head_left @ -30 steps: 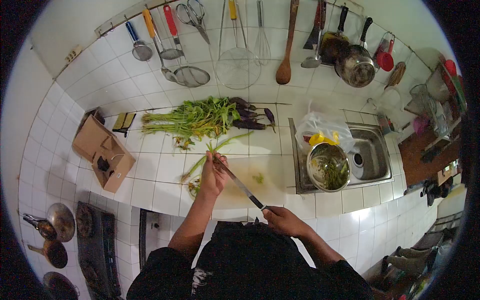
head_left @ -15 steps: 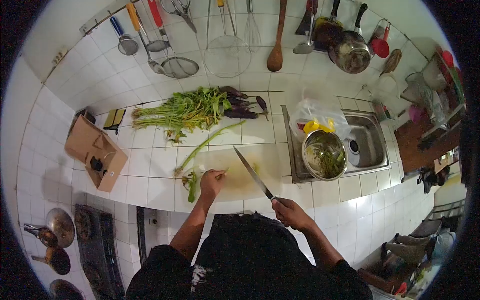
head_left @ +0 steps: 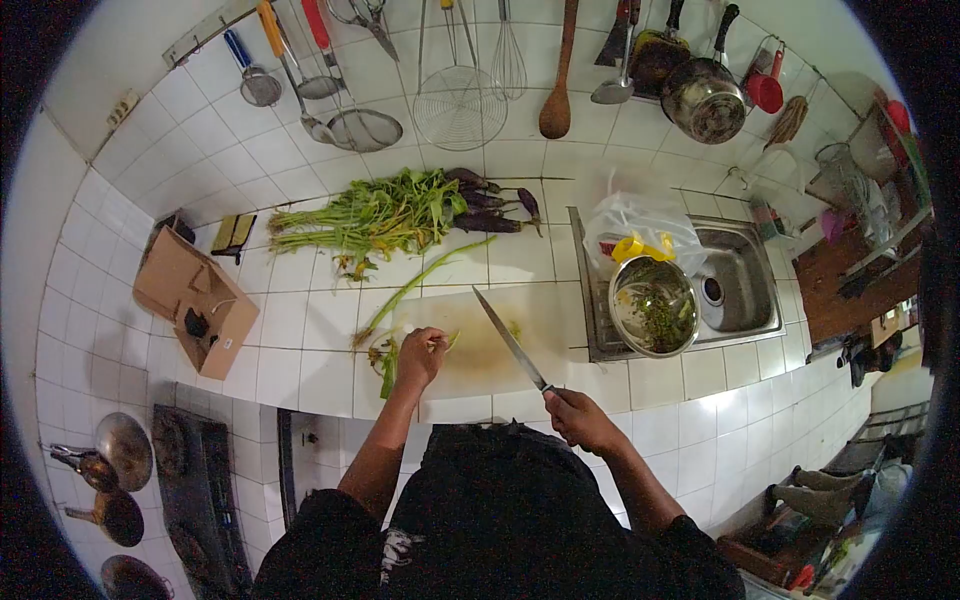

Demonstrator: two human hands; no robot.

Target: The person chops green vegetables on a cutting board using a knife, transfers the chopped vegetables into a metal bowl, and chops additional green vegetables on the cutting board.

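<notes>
My right hand (head_left: 583, 422) is wrapped around the handle of a long knife (head_left: 508, 338), whose blade points up and left over a pale cutting board (head_left: 540, 310). At the board's left side, my left hand (head_left: 422, 355) is closed in a pinch, a small bit of green stem (head_left: 454, 340) showing at its fingertips. Leafy trimmings (head_left: 388, 366) lie just left of that hand. Above it, one long green stalk (head_left: 425, 280) rests slantwise on the tiles. A steel bowl (head_left: 622, 335) with cut greens (head_left: 660, 312) stands to the right.
A bunch of leafy greens (head_left: 385, 215) lies at the back beside several eggplants (head_left: 487, 220). The sink (head_left: 765, 290) is right of the bowl, with a plastic bag (head_left: 650, 222) behind the bowl. An open cardboard box (head_left: 195, 295) stands left. Utensils, including a wooden spoon (head_left: 555, 115), hang above.
My left hand has turned slightly and its fingers have curled in more. The knife keeps its pose over the board. The whole view has shifted a little.
</notes>
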